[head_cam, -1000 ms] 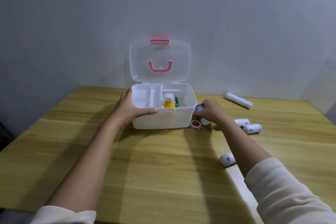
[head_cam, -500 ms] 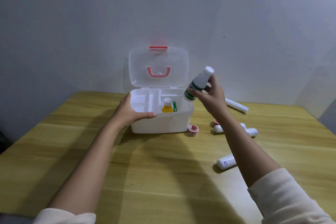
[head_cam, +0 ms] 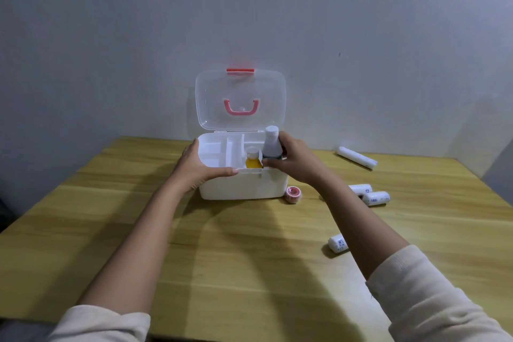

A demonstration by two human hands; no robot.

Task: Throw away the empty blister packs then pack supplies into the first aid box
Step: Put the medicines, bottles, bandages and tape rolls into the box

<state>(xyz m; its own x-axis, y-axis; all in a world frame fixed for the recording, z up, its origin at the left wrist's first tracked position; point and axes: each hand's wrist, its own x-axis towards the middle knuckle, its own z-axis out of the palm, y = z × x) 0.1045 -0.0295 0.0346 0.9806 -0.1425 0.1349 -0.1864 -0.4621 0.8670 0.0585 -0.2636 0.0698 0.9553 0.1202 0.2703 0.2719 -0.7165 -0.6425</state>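
The right hand (head_cam: 294, 159) grips the white bottle (head_cam: 271, 144) upright over the box (head_cam: 241, 183). The left hand (head_cam: 200, 166) clasps the box rim. The bottle looks light, hard and smooth; hold its middle.

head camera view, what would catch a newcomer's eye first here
The open white first aid box at the table's far middle, its clear lid upright with pink handle. The right hand lowers a white bottle into it beside an orange bottle, the left hand gripping the box's front rim.
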